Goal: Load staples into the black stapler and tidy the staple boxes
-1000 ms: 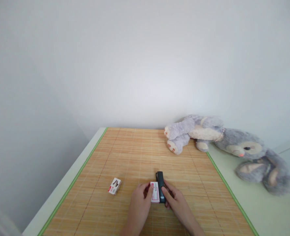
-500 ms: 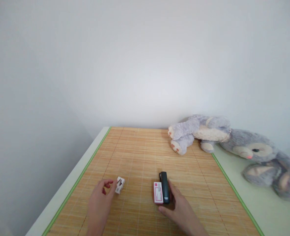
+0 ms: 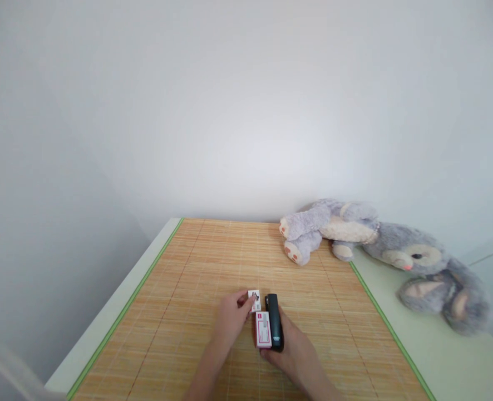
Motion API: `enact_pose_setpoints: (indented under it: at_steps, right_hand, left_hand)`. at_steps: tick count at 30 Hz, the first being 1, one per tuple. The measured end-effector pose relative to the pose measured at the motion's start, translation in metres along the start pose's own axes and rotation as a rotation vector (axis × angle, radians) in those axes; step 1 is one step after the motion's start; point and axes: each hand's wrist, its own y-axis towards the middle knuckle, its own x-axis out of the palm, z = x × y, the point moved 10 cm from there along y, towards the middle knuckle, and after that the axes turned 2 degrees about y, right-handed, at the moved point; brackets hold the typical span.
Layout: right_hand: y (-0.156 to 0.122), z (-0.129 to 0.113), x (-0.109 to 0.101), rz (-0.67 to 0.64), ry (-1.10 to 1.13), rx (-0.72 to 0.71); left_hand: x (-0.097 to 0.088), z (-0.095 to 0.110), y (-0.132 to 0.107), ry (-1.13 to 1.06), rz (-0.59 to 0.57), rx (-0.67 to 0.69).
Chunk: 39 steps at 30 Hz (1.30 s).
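A small white box (image 3: 254,299) with a dark picture on top is pinched in my left hand (image 3: 232,317). It sits just behind the far end of a larger white box with a pink border (image 3: 263,332), touching or nearly touching it. Against that box's right side lies a black stapler (image 3: 274,323), lengthwise. My right hand (image 3: 293,341) is closed round the stapler's right side and near end, its thumb at the near edge of the pink-bordered box. The fingertips behind the stapler are hidden.
A bamboo mat (image 3: 196,278) with green edging covers most of the pale table (image 3: 480,362). At the back right a grey plush rabbit (image 3: 346,228) lies across the mat's corner and the table. Behind stands a plain white wall (image 3: 230,111).
My left hand has carried the small white box rightward, up to the pink-bordered box and stapler. My right hand has closed in on the stapler. The view has shifted slightly.
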Motion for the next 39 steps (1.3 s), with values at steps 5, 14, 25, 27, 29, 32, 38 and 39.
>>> enact_pose_setpoints:
  at_steps: [5,14,25,27,29,32,38,39]
  right_hand:
    - [-0.002,-0.01,-0.004,0.008,-0.05,0.009]
    - [0.001,-0.009,-0.008,-0.016,-0.024,0.052]
    - [0.007,-0.018,-0.017,-0.048,-0.012,-0.015]
    - [0.007,-0.015,-0.025,-0.059,-0.028,-0.028]
    - [0.005,-0.008,-0.037,-0.067,-0.04,-0.042]
    - [0.002,0.005,-0.064,-0.072,-0.025,-0.076]
    - [-0.009,0.058,-0.13,-0.04,-0.028,-0.033]
    - [-0.011,0.068,-0.139,-0.042,-0.044,-0.034]
  left_hand:
    - [0.013,0.014,0.0,0.018,0.013,0.039]
    - [-0.001,0.011,-0.008,0.02,0.179,0.058]
    - [0.076,-0.01,-0.052,-0.197,0.156,-0.008]
    - [0.087,-0.007,-0.051,-0.191,0.15,-0.014]
    - [0.103,-0.003,-0.049,-0.199,0.118,-0.03]
    - [0.139,0.01,-0.045,-0.232,0.07,-0.037]
    - [0.226,0.051,-0.037,-0.319,-0.025,-0.012]
    - [0.24,0.057,-0.035,-0.337,-0.044,-0.018]
